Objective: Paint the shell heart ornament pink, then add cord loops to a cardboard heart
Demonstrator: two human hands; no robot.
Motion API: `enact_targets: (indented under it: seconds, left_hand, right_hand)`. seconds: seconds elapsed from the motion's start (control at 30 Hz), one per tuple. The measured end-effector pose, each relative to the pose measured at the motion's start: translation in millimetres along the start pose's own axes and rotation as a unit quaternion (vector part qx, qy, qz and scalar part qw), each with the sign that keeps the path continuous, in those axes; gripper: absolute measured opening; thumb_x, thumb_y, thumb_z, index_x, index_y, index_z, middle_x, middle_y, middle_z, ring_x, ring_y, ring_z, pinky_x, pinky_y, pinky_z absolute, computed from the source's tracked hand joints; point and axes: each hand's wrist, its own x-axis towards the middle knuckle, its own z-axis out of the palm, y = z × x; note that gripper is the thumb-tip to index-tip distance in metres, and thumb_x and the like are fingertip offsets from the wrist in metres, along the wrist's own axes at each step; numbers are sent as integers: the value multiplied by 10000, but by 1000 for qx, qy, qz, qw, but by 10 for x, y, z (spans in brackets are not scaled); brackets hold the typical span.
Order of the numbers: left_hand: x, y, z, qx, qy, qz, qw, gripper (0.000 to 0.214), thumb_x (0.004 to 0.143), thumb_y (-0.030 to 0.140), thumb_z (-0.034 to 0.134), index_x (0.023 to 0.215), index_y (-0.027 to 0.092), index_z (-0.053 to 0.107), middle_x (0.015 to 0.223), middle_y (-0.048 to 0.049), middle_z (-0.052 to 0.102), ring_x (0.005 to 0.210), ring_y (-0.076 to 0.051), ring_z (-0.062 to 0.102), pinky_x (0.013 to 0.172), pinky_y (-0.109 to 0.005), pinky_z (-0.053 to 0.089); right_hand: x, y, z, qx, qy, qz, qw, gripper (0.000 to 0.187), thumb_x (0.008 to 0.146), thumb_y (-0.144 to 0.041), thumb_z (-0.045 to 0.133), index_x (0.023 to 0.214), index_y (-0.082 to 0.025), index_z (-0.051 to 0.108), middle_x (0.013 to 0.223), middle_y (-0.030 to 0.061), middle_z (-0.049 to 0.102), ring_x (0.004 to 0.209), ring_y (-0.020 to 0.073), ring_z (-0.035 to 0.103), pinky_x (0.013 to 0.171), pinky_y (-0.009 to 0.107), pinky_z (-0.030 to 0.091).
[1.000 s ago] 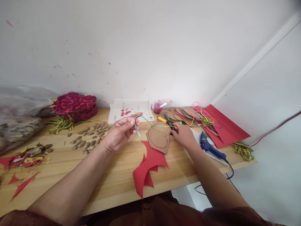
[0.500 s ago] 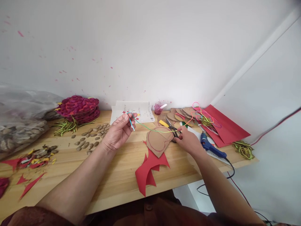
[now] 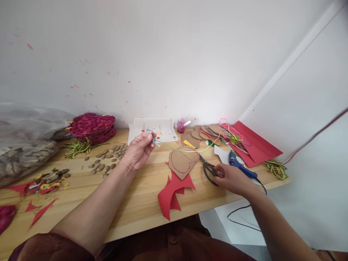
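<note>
Head view: we are pinching a coloured cord (image 3: 176, 148) in our left hand (image 3: 137, 151) over the middle of the surface (image 3: 136, 203), while our right hand (image 3: 232, 178) is gripping scissors (image 3: 208, 169) near its front edge. Writing on the sheet (image 3: 163, 128) at the back edge is showing too small to read, and a pink cup (image 3: 181, 126) is standing just beside it.

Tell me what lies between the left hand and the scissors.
Between the left hand and the scissors, the head view shows a cardboard heart on the table, partly over red paper. A thin cord from the fingers runs above it.
</note>
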Motion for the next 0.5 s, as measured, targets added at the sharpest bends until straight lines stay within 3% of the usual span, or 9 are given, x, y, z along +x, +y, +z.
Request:
enact_targets:
  seconds: [0.13,0.27,0.4,0.5]
  left_hand:
    - [-11,1,27,9,-4,-5,1000,331,581,207,998,809,125,771,778,-15,719,674,-74,630,536,-130,514]
    - [-22,-9,33,6,7,-20,1000,292,626,155,964,848,123,777,795,-27,728,721,-94,675,536,-126,523]
    - [-58,-23,71,-7,-4,-42,999,264,668,124,934,874,123,770,794,-23,730,708,-93,692,565,-128,559]
    - [-85,-30,114,-9,-4,-57,998,246,681,94,916,871,124,764,795,-25,739,687,-90,698,584,-132,577]
  right_hand:
    - [-257,261,-1,131,-57,-21,989,205,775,-350,657,917,-209,702,686,-1,581,654,171,523,596,295,333]
    - [-528,351,111,354,-150,-26,923,276,744,-424,717,908,-205,683,703,-13,535,630,132,437,570,270,296]
    - [-673,90,306,503,-183,-131,834,396,677,-484,828,813,-197,591,765,6,574,675,132,460,608,273,350]
    - [-588,-273,360,537,-133,-187,812,391,835,-520,746,748,-205,531,644,-28,521,599,114,447,589,276,355]
